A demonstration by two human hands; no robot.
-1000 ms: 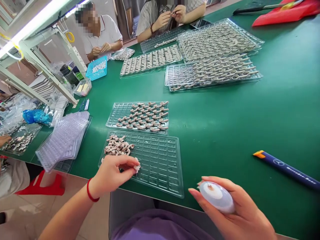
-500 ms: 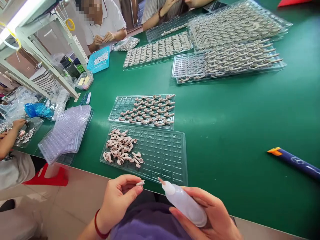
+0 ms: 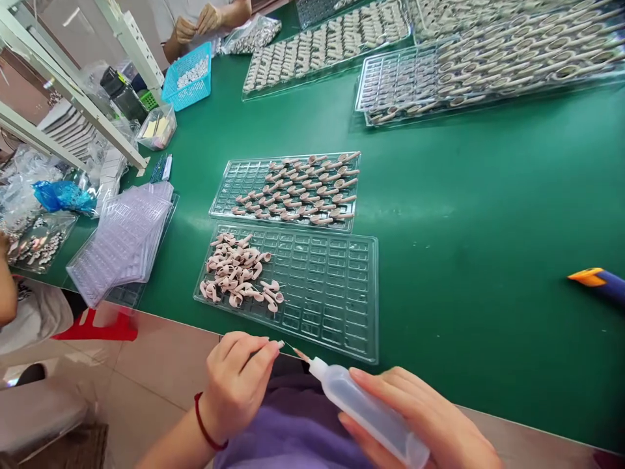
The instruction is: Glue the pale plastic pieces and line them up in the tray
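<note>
My left hand (image 3: 240, 372) pinches a small white part (image 3: 280, 344) between thumb and fingertips, just off the table's front edge. In my right hand (image 3: 415, 413) lies a translucent squeeze bottle (image 3: 364, 404), tilted with its narrow nozzle tip (image 3: 301, 355) toward the white part. A thin strand or wire shows between tip and part; I cannot tell which it belongs to. Beyond the hands, a clear compartment tray (image 3: 336, 293) carries a heap of pinkish curved pieces (image 3: 237, 270) at its left end. Behind it, a second clear tray (image 3: 234, 185) holds rows of similar pieces (image 3: 303, 189).
Stacked clear trays (image 3: 129, 241) lie at left. Filled trays (image 3: 332, 45) and a pile of them (image 3: 488, 75) stand at the back. A blue basket (image 3: 188, 75) sits near a co-worker's hands (image 3: 198, 25). A dark blue tube with an orange tip (image 3: 593, 278) lies right.
The nozzle tip has come closer to the white part, and my left fingers have closed more around it. The camera view has tilted down.
</note>
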